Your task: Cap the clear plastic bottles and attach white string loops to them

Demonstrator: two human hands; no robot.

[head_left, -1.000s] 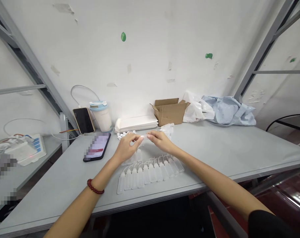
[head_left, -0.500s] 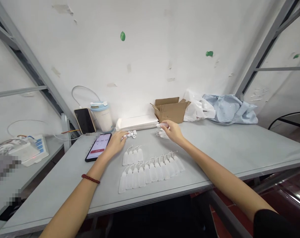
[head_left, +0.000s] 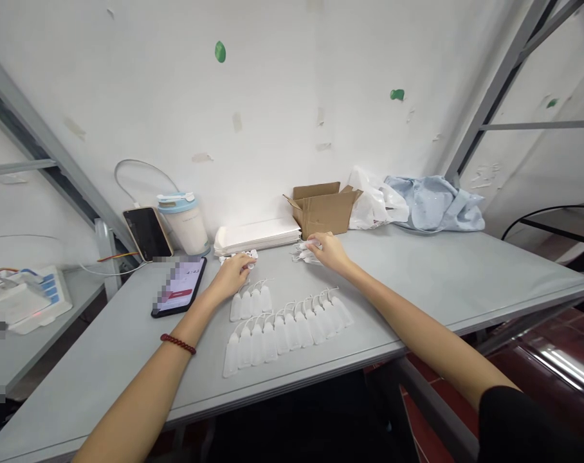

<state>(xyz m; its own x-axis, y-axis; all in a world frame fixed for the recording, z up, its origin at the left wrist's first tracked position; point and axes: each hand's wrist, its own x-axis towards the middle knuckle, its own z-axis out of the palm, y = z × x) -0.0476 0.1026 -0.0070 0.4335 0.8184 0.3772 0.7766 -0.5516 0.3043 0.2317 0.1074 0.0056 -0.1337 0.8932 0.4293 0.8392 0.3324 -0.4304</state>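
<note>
My left hand [head_left: 231, 276] is closed at the pile of small white caps [head_left: 253, 256]; its fingertips are pressed together, and what they hold is too small to make out. Over by the cardboard box, my right hand [head_left: 329, 251] pinches at a small heap of white looped pieces [head_left: 302, 254], closed on one of them. Nearer the table's front edge lies a long slanting row of white translucent tags with loops [head_left: 282, 333]. A shorter row of similar tags [head_left: 251, 302] lies behind its left part.
On the grey table [head_left: 441, 283] stand a phone showing a timer [head_left: 181, 289], a second phone [head_left: 148, 235], a cup [head_left: 188, 225], a stack of white sheets [head_left: 258, 236], an open cardboard box [head_left: 325, 212], a white bag [head_left: 376, 202] and blue cloth [head_left: 431, 202].
My left hand's fingers have drawn together over the caps. My right hand has lowered its piece to the heap of looped pieces. The whole view has shifted slightly.
</note>
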